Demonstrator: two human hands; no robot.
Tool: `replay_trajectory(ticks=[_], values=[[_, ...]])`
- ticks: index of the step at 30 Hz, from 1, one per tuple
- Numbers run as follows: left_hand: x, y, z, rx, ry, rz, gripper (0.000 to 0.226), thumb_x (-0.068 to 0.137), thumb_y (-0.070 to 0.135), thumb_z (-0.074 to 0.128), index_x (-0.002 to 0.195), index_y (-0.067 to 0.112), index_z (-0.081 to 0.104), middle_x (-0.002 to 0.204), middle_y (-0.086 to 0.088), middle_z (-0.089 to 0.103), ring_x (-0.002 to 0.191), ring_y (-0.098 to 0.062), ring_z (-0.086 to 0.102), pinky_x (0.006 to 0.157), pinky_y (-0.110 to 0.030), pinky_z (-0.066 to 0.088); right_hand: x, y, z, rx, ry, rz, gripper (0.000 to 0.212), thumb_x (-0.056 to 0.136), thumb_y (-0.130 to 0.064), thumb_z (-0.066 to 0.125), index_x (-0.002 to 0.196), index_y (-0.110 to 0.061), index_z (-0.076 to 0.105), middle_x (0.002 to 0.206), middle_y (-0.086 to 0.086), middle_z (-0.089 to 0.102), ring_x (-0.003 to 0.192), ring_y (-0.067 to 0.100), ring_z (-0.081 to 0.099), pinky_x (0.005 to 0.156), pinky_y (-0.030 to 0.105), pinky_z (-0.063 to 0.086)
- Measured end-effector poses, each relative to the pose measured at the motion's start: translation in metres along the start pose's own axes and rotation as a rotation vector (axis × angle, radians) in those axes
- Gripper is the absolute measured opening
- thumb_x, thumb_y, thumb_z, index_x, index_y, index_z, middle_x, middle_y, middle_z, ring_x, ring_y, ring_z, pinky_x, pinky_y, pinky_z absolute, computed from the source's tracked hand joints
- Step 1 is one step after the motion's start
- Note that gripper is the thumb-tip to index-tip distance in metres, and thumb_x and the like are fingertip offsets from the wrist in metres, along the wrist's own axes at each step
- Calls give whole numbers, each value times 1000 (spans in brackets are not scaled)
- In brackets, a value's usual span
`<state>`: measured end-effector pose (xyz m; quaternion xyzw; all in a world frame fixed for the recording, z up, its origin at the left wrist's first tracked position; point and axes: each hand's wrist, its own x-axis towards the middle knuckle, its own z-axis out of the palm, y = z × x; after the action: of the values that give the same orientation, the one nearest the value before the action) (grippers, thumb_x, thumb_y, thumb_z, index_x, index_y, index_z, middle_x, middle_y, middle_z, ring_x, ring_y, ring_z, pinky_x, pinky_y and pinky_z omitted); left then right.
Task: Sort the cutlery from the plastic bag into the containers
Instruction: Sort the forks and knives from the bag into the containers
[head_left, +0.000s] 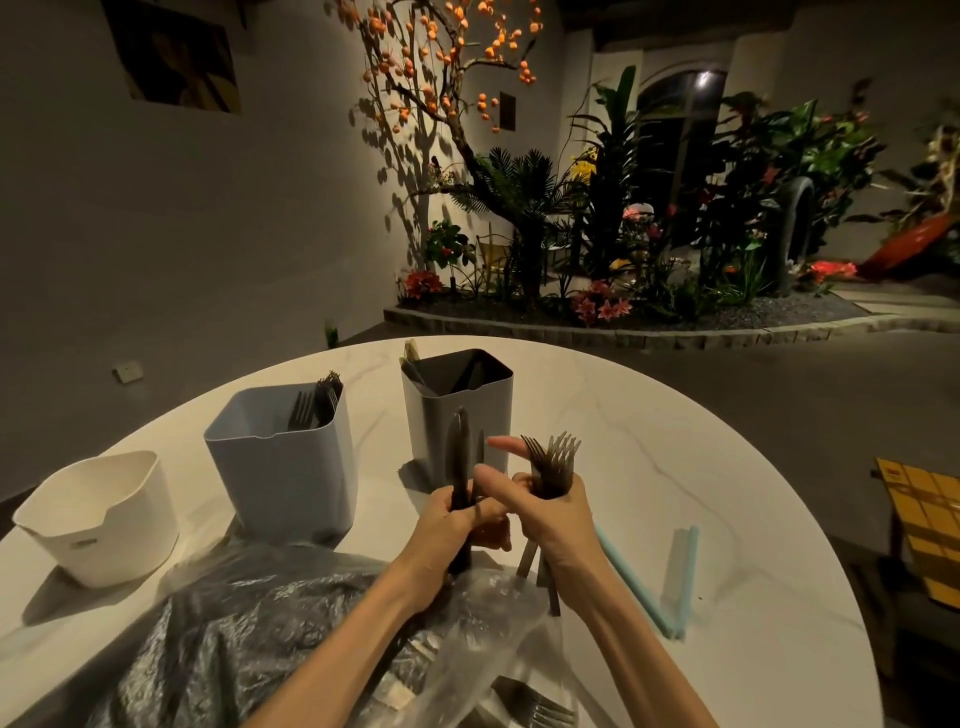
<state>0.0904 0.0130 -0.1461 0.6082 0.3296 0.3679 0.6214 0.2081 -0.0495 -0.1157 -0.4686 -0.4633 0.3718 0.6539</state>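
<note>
Head view: left hand grips dark knives; right hand clutches forks; no legible writing.

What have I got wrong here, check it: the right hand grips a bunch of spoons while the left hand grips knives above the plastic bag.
One thing is wrong: the right hand grips a bunch of forks, not spoons; the head view shows their tines fanned above the fingers. The rest stands: the left hand grips knives above the plastic bag.

plastic bag cut off at bottom edge | fork lower centre partly hidden under it | yellow object clipped at right edge
</note>
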Motion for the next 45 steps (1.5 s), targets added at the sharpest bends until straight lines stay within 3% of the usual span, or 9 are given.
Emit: replay_trajectory(ticks=[5,10,13,18,22,28,34,40,45], values=[[-1,1,0,12,-31,-4,44,83,38,59,105,2,71,76,-11,68,72,-18,66,75,-29,55,2,1,2,-2,32,-23,31,68,-38,81,98,-27,76,57,-2,63,63,10,68,68,22,56],[-1,4,1,-69,50,-11,38,85,30,72,55,17,53,48,1,38,46,-13,29,46,-24,27,1,-4,4,-19,114,-30,17,83,-40,74,85,-22,73,52,-9,56,54,2,58,62,17,46],[5,3,-3,-74,188,41,45,89,28,74,51,17,54,48,0,37,43,-11,29,48,-25,29,3,-8,2,93,241,-23,43,91,-46,65,61,-15,58,50,-1,48,47,8,45,52,24,39],[1,1,7,16,220,-62,30,96,22,65,67,20,73,44,6,43,43,-7,44,62,-37,53,0,7,6,-130,161,0,55,89,-57,59,58,-11,63,54,14,64,54,28,67,66,35,58],[0,29,-3,49,241,-12,45,93,36,68,55,20,51,49,2,37,44,-10,32,48,-24,31,8,-6,13,26,137,145,61,87,-58,61,48,-13,52,46,12,47,35,21,47,42,27,44],[-24,90,-63,-40,316,107,41,93,32,69,57,19,53,51,1,42,46,-10,35,49,-24,31,43,-72,77,139,5,20,38,88,-42,72,65,-13,60,59,0,59,58,10,55,61,25,42],[-61,117,-137,-3,571,102,30,94,32,68,78,11,56,52,-1,55,50,-9,49,49,-23,37,95,-107,169,286,-177,36,53,89,-40,73,56,-23,36,45,-5,31,41,12,24,43,25,21],[-76,114,-188,17,607,39,44,91,24,71,54,15,49,48,-1,35,40,-12,29,43,-25,26,135,-73,229,294,-86,135,35,89,-41,74,85,-17,50,48,-5,44,42,8,39,42,21,34],[-68,111,-209,22,621,13,38,92,29,71,65,10,53,48,-1,42,41,-11,33,43,-24,32,152,-49,245,219,-78,86,28,86,-27,80,71,-10,64,61,7,64,57,15,62,55,25,52]])
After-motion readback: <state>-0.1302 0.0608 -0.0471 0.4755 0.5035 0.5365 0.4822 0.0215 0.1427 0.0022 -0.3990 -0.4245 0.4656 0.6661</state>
